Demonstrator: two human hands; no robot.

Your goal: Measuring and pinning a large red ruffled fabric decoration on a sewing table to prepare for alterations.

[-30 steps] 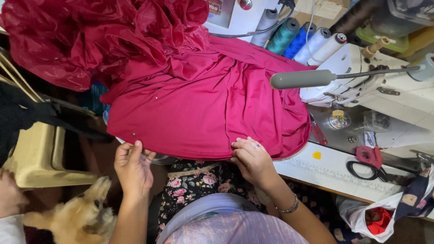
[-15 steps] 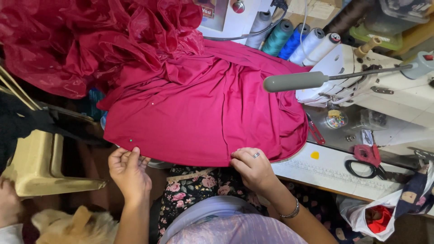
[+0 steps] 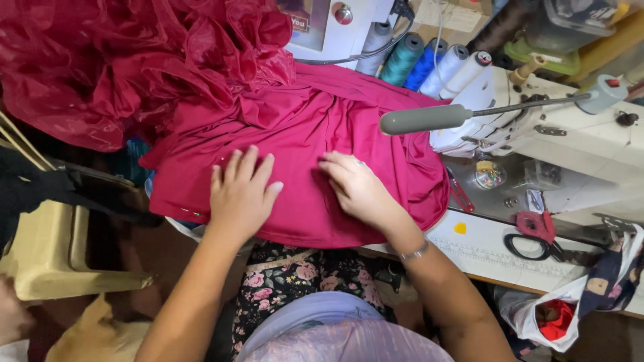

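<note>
Magenta fabric (image 3: 295,141), creased; both hands (image 3: 241,194) flat on it.

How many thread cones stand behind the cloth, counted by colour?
Grey thread cone: 1
Teal thread cone: 1
Blue thread cone: 1
White thread cones: 2
Total: 5

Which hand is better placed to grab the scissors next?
Probably the right hand: it rests on the magenta fabric nearer the red-handled scissors; the left hand lies farther away.
</note>
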